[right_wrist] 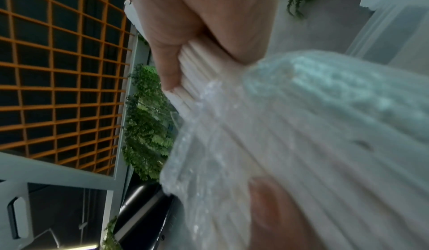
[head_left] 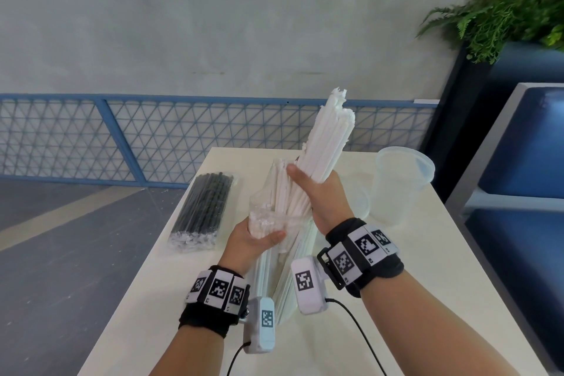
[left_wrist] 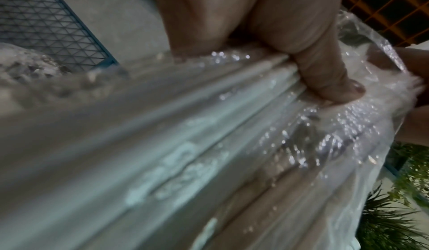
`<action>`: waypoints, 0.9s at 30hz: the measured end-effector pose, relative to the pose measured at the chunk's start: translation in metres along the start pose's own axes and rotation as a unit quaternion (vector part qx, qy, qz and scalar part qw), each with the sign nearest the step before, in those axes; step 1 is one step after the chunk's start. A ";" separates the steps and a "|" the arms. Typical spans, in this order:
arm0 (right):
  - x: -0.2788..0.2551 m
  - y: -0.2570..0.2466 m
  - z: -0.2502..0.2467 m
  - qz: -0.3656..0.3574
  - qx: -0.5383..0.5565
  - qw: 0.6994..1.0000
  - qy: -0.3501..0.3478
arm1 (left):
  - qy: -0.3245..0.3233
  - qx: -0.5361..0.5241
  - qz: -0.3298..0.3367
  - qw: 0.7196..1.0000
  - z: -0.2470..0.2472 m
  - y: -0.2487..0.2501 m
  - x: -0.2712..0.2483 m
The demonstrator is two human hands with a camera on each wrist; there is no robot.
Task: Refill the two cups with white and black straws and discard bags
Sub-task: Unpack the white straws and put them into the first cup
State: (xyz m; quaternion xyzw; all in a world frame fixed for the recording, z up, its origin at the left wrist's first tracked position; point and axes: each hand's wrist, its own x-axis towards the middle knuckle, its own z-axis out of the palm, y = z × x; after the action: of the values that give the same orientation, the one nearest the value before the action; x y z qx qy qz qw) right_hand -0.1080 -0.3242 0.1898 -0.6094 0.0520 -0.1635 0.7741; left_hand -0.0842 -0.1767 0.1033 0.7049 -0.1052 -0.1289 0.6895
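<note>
My right hand point(head_left: 308, 180) grips a thick bundle of white straws point(head_left: 326, 137) that slants up and to the right, half out of a clear plastic bag point(head_left: 265, 192). My left hand point(head_left: 262, 236) pinches the crinkled bag lower down, thumb on top. In the left wrist view the thumb point(left_wrist: 325, 70) presses the bag point(left_wrist: 325, 134) against the straws. The right wrist view shows fingers point(right_wrist: 167, 66) curled round the straws point(right_wrist: 192, 66) above the bag mouth point(right_wrist: 232, 143). More white straws point(head_left: 283, 284) run down between my wrists. A sealed pack of black straws point(head_left: 201, 210) lies at the table's left. A clear cup point(head_left: 396, 186) stands at the right.
The cream table point(head_left: 171, 299) has a second clear cup point(head_left: 358, 192) behind my right hand. A blue mesh fence point(head_left: 152, 137) runs behind the table. A blue seat point(head_left: 518, 162) and a fern point(head_left: 503, 9) are close on the right.
</note>
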 end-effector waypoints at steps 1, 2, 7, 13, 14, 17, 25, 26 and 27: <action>0.002 -0.002 0.000 -0.001 0.009 1.000 0.006 | 0.002 -0.004 0.001 1.000 0.000 0.000 0.000; 0.003 -0.004 0.000 -0.003 0.011 1.000 0.011 | 0.006 -0.008 0.002 1.000 -0.001 0.000 0.000; 0.008 0.000 0.001 0.006 -0.061 0.998 0.002 | 0.021 0.004 0.002 1.000 -0.003 0.001 0.000; 0.001 0.016 0.006 0.029 -0.103 0.994 0.003 | 0.029 0.007 0.018 0.999 -0.001 0.001 -0.001; 0.000 0.015 0.008 0.019 -0.089 0.996 0.012 | 0.028 0.010 0.018 0.999 -0.001 0.000 -0.001; 0.004 0.004 0.011 -0.007 -0.060 0.997 0.045 | 0.029 0.009 0.017 0.999 -0.001 0.000 -0.001; 0.020 -0.031 -0.001 -0.068 0.024 0.991 0.110 | 0.055 -0.028 0.008 0.998 -0.006 -0.002 0.002; 0.020 -0.032 -0.002 -0.064 0.044 0.990 0.118 | 0.056 -0.028 0.008 0.998 -0.005 -0.001 0.003; 0.019 -0.032 -0.004 -0.058 0.061 0.988 0.127 | 0.059 -0.027 0.007 0.998 -0.004 0.000 0.003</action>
State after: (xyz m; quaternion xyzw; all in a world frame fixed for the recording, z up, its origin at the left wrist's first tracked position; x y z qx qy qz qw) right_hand -0.0968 -0.3406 0.2218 -0.5374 0.1044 -0.2865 0.7863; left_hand -0.0801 -0.1735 0.1030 0.6917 -0.0664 -0.0850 0.7141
